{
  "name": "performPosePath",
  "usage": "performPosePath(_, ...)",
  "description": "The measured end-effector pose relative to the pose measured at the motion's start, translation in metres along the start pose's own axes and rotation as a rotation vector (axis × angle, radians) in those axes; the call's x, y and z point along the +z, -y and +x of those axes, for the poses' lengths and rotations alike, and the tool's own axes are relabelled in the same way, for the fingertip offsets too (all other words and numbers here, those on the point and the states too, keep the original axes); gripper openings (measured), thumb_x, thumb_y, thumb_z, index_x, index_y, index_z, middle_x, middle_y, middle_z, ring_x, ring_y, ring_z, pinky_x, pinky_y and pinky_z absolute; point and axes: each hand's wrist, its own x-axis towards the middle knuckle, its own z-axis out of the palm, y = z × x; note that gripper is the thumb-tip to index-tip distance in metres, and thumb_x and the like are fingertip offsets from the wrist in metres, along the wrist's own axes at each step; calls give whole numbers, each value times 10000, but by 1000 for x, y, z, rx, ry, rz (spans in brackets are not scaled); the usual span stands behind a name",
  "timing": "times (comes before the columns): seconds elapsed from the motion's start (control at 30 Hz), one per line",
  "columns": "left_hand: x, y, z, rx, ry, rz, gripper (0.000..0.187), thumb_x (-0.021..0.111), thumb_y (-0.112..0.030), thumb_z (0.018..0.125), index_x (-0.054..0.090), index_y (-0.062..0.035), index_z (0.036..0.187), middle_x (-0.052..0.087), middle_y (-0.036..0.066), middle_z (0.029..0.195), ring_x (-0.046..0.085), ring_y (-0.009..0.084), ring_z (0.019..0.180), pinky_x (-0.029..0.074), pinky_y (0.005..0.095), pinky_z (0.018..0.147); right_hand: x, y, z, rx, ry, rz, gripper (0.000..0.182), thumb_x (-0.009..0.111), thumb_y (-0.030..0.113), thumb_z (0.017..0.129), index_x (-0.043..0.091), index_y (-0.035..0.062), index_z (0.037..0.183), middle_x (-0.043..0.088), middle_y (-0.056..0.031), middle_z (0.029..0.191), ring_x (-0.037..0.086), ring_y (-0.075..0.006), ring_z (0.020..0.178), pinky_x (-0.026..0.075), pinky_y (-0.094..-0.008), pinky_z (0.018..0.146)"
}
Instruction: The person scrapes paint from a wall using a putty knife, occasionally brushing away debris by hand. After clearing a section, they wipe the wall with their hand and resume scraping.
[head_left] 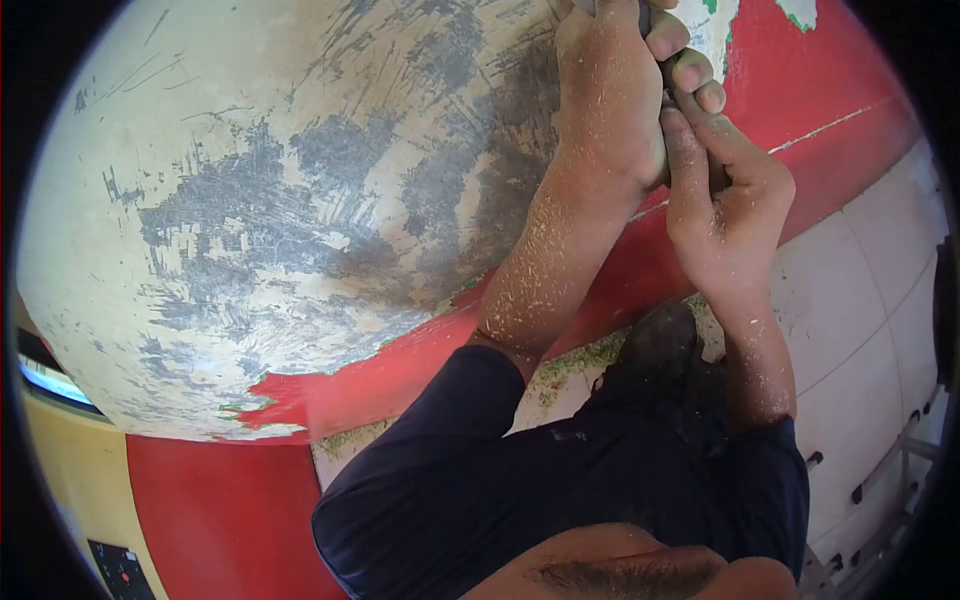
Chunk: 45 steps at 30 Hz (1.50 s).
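My left hand (615, 105) is closed around a dark, narrow tool (668, 72) at the top of the view, with its fingertips curled round the far side. Just below and to the right, my right hand (735, 195) is also closed, thumb and fingers around the lower end of the same tool. Most of the tool lies hidden inside my hands, and its working end cannot be made out. Pale flakes speckle both forearms. Beside my left arm curves a large surface (300, 220), scraped to patchy white and grey.
Red paint (840, 80) with ragged green-edged borders covers the surface's right and lower parts. Light floor tiles (850, 300) lie at the right, with greenish flakes (575, 370) scattered near a dark shoe (660, 340). Metal bars (920, 450) stand at the lower right. A yellow-and-red wall is at lower left.
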Motion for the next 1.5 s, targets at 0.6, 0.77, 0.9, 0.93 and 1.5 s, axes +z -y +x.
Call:
performPosePath(0.6, 4, 8, -16, -76, -133, -127, 344, 335, -403, 1003, 431, -96, 882, 329, -8, 627, 397, 144, 530, 426, 349, 518, -18, -5, -2, 89, 151, 50, 121, 556, 12, 853, 636, -77, 839, 487, -85, 546, 405, -54, 571, 357, -266, 498)
performPosePath(0.77, -10, 25, -19, 0, -126, -102, 345, 332, -408, 999, 419, -89, 900, 326, -1, 664, 386, 144, 550, 434, 359, 512, -28, 4, 0, 209, 260, 2, 121, 561, 23, 849, 605, -65, 778, 459, -102, 533, 419, -57, 562, 371, -274, 499)
performPosePath(0.9, -7, 22, -24, -55, -72, -195, 348, 321, -385, 1008, 417, -65, 912, 351, 15, 659, 420, 154, 544, 453, 380, 531, -30, 3, -12, 103, 229, -50, 154, 538, 40, 871, 648, -66, 887, 511, -89, 544, 435, -55, 569, 390, -265, 524)
performPosePath(0.93, -8, 23, -30, -14, -64, -130, 359, 322, -392, 1007, 421, -61, 914, 379, 24, 664, 445, 164, 553, 466, 386, 548, -23, 0, -15, 105, 171, 37, 163, 538, 49, 875, 651, -54, 930, 516, -80, 555, 434, -53, 573, 387, -260, 524)
performPosePath(1.5, -21, 4, -26, -36, -37, -142, 333, 369, -388, 997, 453, -99, 853, 459, 34, 620, 526, 202, 514, 479, 345, 492, -1, 8, -12, 138, 211, 154, 179, 532, 50, 892, 654, -81, 896, 406, -7, 577, 377, -36, 588, 332, -245, 497)
